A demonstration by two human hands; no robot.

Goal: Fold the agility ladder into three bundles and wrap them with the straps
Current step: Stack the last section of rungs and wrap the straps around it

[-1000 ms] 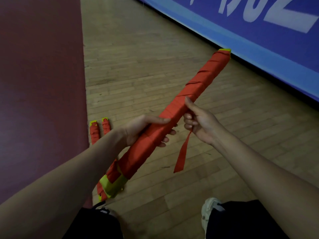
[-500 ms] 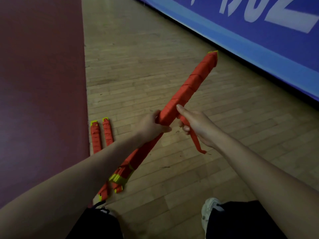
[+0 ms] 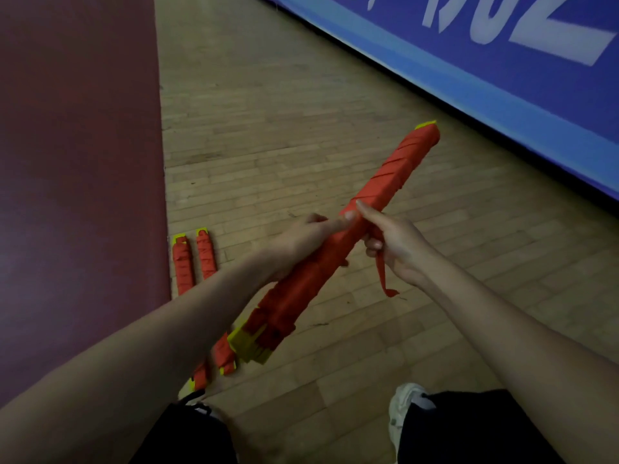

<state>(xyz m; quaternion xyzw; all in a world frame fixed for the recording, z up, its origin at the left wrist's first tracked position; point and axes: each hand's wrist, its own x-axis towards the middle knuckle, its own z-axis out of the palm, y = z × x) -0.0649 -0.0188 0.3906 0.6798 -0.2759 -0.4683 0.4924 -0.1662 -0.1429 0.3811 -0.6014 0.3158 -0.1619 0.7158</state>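
The orange ladder bundle point(image 3: 378, 182) is held in the air above the wooden floor point(image 3: 301, 112). Its long axis runs from a yellow-tipped near end low at the left up to a far end toward the blue banner point(image 3: 502, 78). The left grip point(image 3: 298, 244) curls round its middle, thumb lying along the top. The right grip point(image 3: 398, 244), just beside it, pinches the loose strap end point(image 3: 382, 276), which hangs down, index finger straight against the bundle. Two wrapped bundles point(image 3: 182, 262) lie side by side on the floor at the dark red area's point(image 3: 77, 162) edge.
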